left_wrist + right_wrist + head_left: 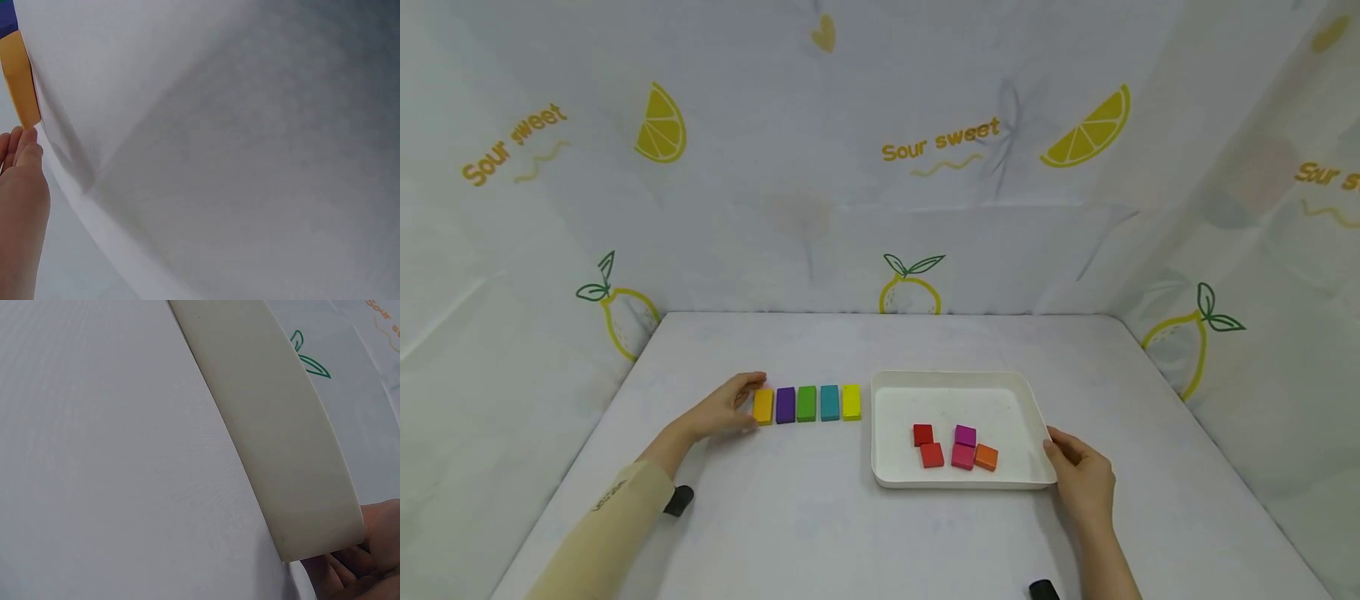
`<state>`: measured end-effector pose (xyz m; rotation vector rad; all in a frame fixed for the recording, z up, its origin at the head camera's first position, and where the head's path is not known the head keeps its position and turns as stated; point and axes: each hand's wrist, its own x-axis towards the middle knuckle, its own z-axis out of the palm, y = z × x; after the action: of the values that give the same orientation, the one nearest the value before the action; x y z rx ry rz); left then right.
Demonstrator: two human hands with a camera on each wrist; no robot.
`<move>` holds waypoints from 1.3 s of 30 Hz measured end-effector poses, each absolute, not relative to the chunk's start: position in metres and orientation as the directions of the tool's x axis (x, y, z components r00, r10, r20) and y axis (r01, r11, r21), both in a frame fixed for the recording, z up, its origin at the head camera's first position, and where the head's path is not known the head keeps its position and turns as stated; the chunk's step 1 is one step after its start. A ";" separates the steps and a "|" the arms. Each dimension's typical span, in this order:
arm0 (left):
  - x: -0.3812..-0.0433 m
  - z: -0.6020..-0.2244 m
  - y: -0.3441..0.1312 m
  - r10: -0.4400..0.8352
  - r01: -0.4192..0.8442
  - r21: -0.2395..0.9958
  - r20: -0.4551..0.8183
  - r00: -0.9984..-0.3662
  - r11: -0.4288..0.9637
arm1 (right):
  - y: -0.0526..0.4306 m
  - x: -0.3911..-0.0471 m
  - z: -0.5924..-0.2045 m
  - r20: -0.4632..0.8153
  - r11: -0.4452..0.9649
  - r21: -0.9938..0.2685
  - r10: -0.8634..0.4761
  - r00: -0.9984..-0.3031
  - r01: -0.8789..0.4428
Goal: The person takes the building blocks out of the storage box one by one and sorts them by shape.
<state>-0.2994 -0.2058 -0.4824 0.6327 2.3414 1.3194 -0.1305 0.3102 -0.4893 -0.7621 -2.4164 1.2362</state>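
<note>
My left hand (749, 402) pinches the orange block (763, 406) at the left end of a row on the white table, fingers at its far end and thumb at its near end. To its right follow a purple block (785, 405), a green block (807, 403), a teal block (829, 402) and a yellow block (851, 402). In the left wrist view, fingertips (22, 144) touch the orange block (19, 81). My right hand (1054, 450) grips the near right corner of the white tray (955, 383). Its fingers (375, 550) curl at the tray's wall (281, 425).
Inside the tray lie several small blocks: two red blocks (927, 445), a magenta block (966, 435), a pink block (962, 457) and an orange cube (987, 457). Lemon-print cloth walls (910, 167) close off the table on the left, back and right.
</note>
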 end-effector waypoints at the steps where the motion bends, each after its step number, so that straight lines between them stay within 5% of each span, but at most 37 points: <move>1: -0.300 -0.482 -0.206 0.550 0.199 0.867 -0.099 -0.830 0.457 | 0.311 -0.130 -0.490 0.039 0.483 -0.817 0.591 -0.806 0.315; 17: -0.298 -0.463 -0.154 0.538 0.234 0.934 0.056 -0.841 0.268 | 0.311 -0.130 -0.490 0.042 0.500 -0.805 0.583 -0.811 0.318; 39: -0.266 -0.457 -0.004 0.712 0.262 0.955 0.086 -0.697 0.141 | 0.310 -0.128 -0.487 0.035 0.498 -0.806 0.578 -0.816 0.319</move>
<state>-0.2663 -0.0038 -0.4575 0.9345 2.0367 1.5764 -0.1282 0.3102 -0.4868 -0.7546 -2.4454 1.2231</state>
